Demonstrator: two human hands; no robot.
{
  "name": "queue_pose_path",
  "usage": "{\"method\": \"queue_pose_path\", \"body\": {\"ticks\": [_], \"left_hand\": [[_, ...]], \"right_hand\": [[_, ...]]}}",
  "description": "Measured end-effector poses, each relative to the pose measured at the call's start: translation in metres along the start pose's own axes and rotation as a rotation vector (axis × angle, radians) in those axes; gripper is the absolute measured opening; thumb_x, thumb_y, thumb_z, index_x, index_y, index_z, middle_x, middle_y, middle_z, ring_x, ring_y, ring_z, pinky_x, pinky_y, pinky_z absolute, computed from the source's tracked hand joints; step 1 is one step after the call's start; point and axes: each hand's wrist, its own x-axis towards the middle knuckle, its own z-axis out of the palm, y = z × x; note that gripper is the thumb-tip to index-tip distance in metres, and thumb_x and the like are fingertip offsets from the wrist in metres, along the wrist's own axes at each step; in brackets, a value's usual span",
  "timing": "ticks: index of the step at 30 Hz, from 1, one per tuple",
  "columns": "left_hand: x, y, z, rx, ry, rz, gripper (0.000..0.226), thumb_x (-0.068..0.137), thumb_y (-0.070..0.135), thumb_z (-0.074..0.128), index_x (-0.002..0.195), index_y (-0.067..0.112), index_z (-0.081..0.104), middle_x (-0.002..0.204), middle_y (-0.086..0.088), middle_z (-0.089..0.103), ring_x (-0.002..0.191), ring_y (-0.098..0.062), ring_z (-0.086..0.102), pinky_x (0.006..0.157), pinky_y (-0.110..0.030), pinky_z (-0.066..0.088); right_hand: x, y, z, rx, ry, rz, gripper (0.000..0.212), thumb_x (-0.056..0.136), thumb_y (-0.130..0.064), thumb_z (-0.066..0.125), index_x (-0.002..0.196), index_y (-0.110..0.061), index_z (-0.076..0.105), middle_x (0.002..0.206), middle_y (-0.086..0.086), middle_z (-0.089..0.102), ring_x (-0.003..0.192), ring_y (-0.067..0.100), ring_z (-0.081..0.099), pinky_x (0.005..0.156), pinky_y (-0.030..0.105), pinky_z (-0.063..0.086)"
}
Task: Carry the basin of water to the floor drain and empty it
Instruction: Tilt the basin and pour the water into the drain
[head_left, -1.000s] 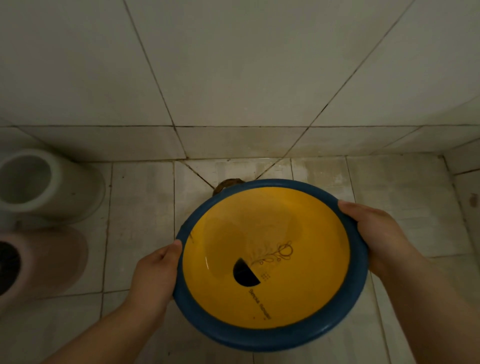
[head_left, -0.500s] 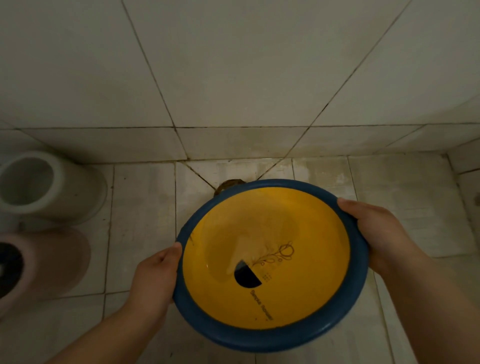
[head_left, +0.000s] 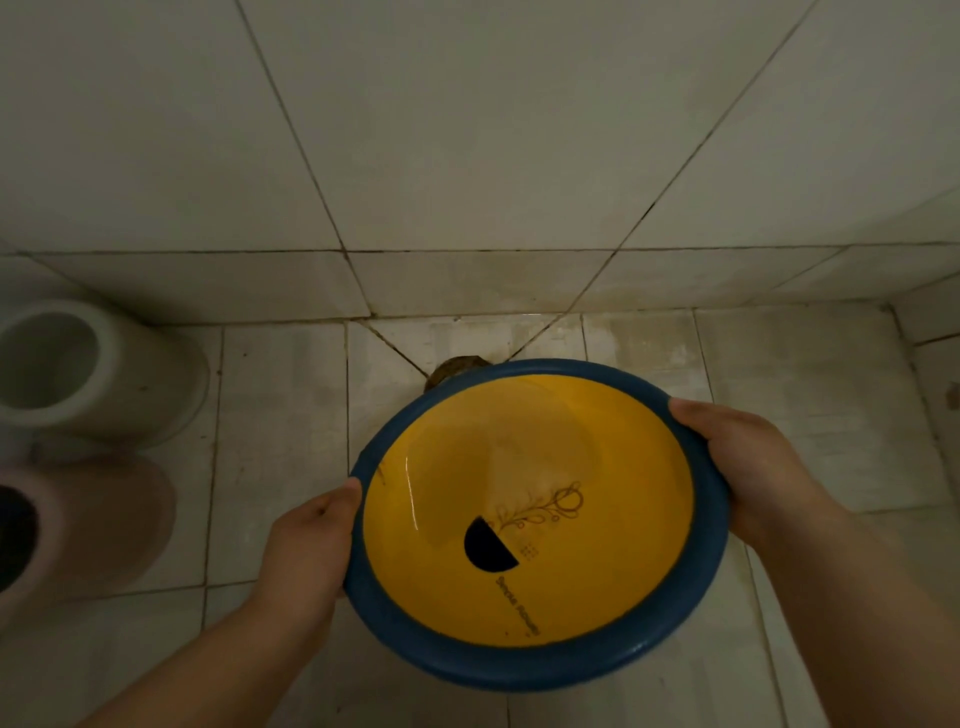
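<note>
I hold a round basin with a thick blue rim and a yellow inside, tilted away from me above the tiled floor. A thin sheet of water lies in its far half; a dark half-circle mark and a printed flourish show on its bottom. My left hand grips the rim on the left and my right hand grips it on the right. The brownish floor drain peeks out just beyond the basin's far edge, mostly hidden by it.
A white cylindrical container and a pinkish one lie on their sides on the floor at the left. The tiled wall rises right behind the drain. The floor tiles near the drain look wet.
The basin stays held over the drain, almost unmoved. The water inside has shifted toward the far rim and its sheet looks thinner.
</note>
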Motion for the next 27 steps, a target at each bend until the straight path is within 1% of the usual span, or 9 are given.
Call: {"method": "queue_pose_path", "body": {"ticks": [4,7,10,13,15,19,21,24,27], "left_hand": [[0.001,0.000,0.000,0.000,-0.008,0.000,0.034,0.092,0.033,0.049,0.067,0.013,0.060,0.073,-0.009,0.064,0.073,-0.027,0.060,0.065,-0.030,0.046],[0.002,0.001,0.001,-0.004,-0.013,0.003,0.034,0.092,0.032,0.049,0.068,0.013,0.062,0.072,-0.010,0.065,0.073,-0.027,0.061,0.066,-0.031,0.048],[0.004,0.000,0.001,-0.002,-0.005,-0.004,0.034,0.092,0.033,0.049,0.067,0.014,0.062,0.073,-0.010,0.065,0.076,-0.029,0.061,0.069,-0.033,0.049],[0.006,0.000,0.001,0.000,-0.002,-0.014,0.035,0.093,0.034,0.048,0.068,0.013,0.062,0.073,-0.010,0.065,0.076,-0.030,0.062,0.073,-0.037,0.050],[0.006,0.001,0.001,0.002,-0.007,-0.012,0.035,0.093,0.034,0.047,0.068,0.012,0.061,0.073,-0.012,0.065,0.076,-0.030,0.062,0.072,-0.038,0.050],[0.006,0.002,0.000,0.016,-0.020,-0.012,0.035,0.093,0.035,0.048,0.072,0.011,0.063,0.078,-0.014,0.068,0.081,-0.032,0.064,0.080,-0.045,0.052],[0.007,0.002,0.000,0.017,-0.020,-0.018,0.035,0.093,0.035,0.048,0.072,0.011,0.063,0.079,-0.014,0.067,0.081,-0.032,0.063,0.081,-0.046,0.052],[0.007,0.003,0.001,0.005,-0.016,-0.020,0.034,0.093,0.034,0.047,0.071,0.012,0.062,0.076,-0.011,0.066,0.079,-0.030,0.062,0.076,-0.042,0.052],[0.009,0.002,0.002,0.012,-0.013,-0.019,0.035,0.093,0.034,0.047,0.070,0.012,0.062,0.076,-0.012,0.066,0.081,-0.031,0.062,0.079,-0.044,0.051]], "right_hand": [[0.000,-0.002,0.000,0.004,-0.002,-0.001,0.026,0.091,-0.017,0.050,0.111,-0.004,0.062,0.091,0.010,0.068,0.081,0.023,0.063,0.063,0.033,0.047],[0.001,-0.003,0.000,0.004,-0.006,0.000,0.027,0.092,-0.017,0.050,0.113,-0.004,0.061,0.092,0.010,0.067,0.081,0.023,0.063,0.064,0.033,0.047],[0.003,-0.002,0.001,-0.006,-0.004,0.003,0.025,0.091,-0.017,0.050,0.110,-0.005,0.062,0.093,0.010,0.068,0.080,0.023,0.063,0.064,0.033,0.047],[0.005,-0.002,0.002,-0.002,-0.008,0.008,0.024,0.091,-0.017,0.050,0.109,-0.005,0.062,0.091,0.009,0.067,0.081,0.024,0.063,0.065,0.033,0.048],[0.006,-0.002,0.002,0.000,-0.009,0.007,0.022,0.092,-0.017,0.050,0.107,-0.006,0.062,0.089,0.009,0.067,0.081,0.023,0.063,0.064,0.033,0.047],[0.007,-0.003,0.001,-0.006,-0.008,0.007,0.019,0.092,-0.017,0.050,0.101,-0.008,0.064,0.087,0.008,0.067,0.078,0.022,0.062,0.061,0.032,0.046],[0.007,-0.004,0.002,-0.010,-0.009,0.008,0.018,0.092,-0.016,0.050,0.099,-0.008,0.064,0.086,0.008,0.066,0.077,0.022,0.062,0.060,0.032,0.045],[0.009,-0.004,0.001,-0.009,-0.010,0.013,0.019,0.091,-0.018,0.051,0.103,-0.008,0.062,0.088,0.009,0.066,0.080,0.022,0.062,0.064,0.033,0.047],[0.012,-0.003,0.001,-0.007,-0.014,0.014,0.022,0.091,-0.019,0.050,0.107,-0.007,0.061,0.091,0.008,0.067,0.083,0.022,0.062,0.066,0.033,0.047]]}}
